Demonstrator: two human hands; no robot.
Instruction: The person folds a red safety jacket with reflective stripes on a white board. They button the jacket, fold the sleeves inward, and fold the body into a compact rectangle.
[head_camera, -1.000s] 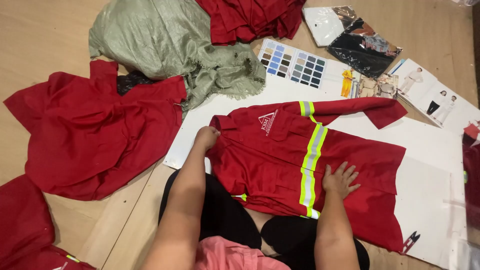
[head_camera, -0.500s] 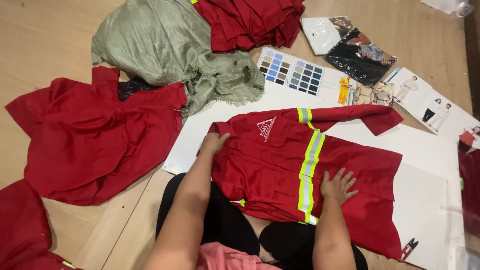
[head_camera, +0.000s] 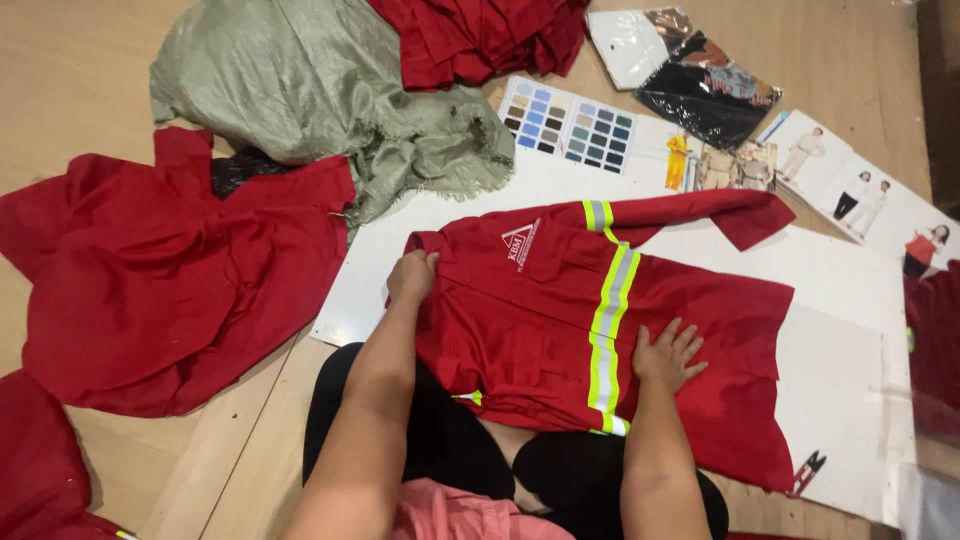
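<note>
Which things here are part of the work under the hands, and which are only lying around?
In hand:
- red work shirt, flat on the white board
- left hand at its collar edge
- right hand pressing near the reflective stripe

Lying about:
- green sack
- colour swatch card
- small snips
- other red garments

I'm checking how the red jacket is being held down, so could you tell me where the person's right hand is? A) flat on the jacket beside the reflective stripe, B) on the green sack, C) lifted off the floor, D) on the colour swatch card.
A: the right hand lies flat, fingers spread, on the red jacket just beside the reflective stripe.
</note>
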